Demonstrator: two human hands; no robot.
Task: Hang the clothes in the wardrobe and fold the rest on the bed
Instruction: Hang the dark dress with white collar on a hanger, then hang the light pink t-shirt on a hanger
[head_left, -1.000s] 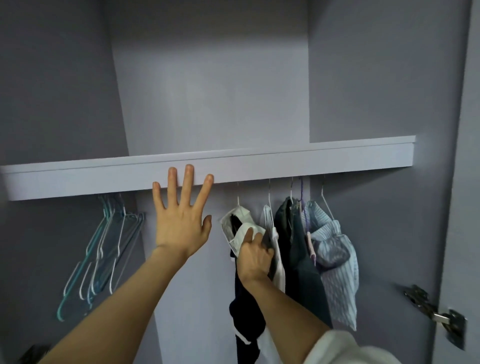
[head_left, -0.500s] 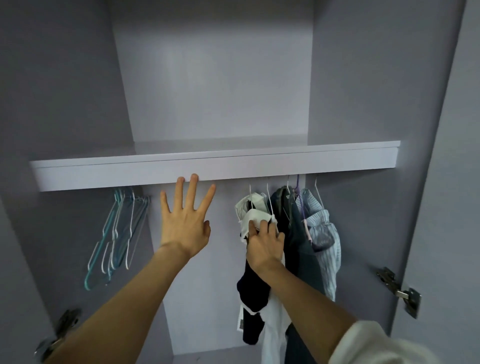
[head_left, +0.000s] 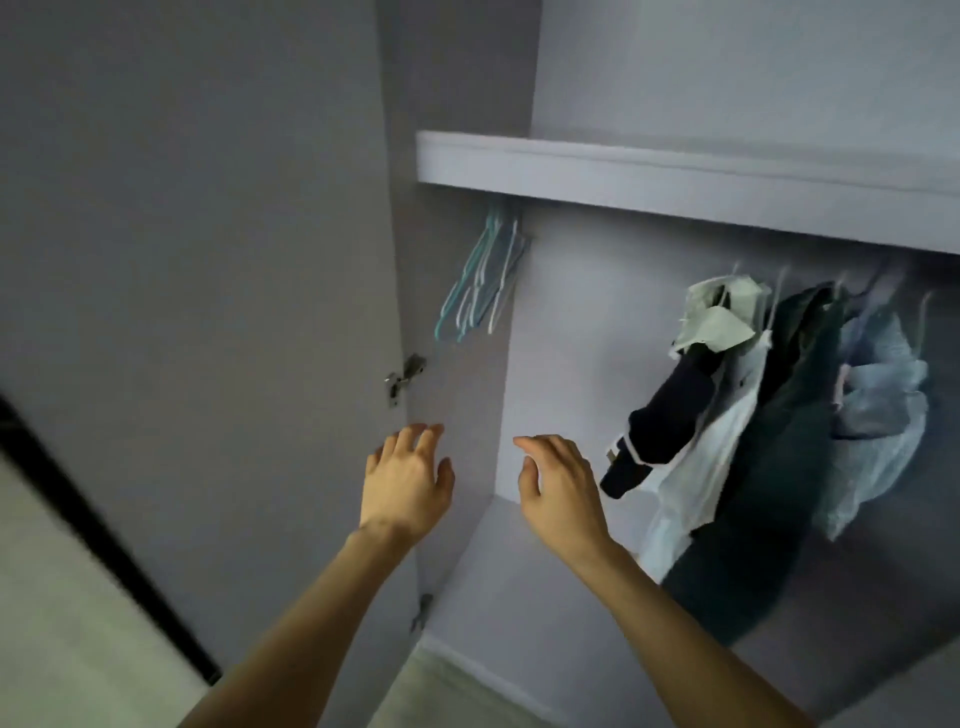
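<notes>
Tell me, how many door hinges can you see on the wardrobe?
2. The upper hinge sits on the left wall below the empty hangers; the lower hinge is near the wardrobe floor. Others may be out of view.

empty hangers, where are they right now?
Head view, upper middle: the empty hangers hang bunched under the left end of the shelf, beside the wardrobe's left wall, well apart from the hung clothes.

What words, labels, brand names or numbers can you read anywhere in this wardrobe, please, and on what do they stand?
None can be read.
A small tag-like patch at the hem of the dark garment: too small and blurred to tell whether it bears text.
The hangers, the shelf and the door hinge show no lettering.
</notes>
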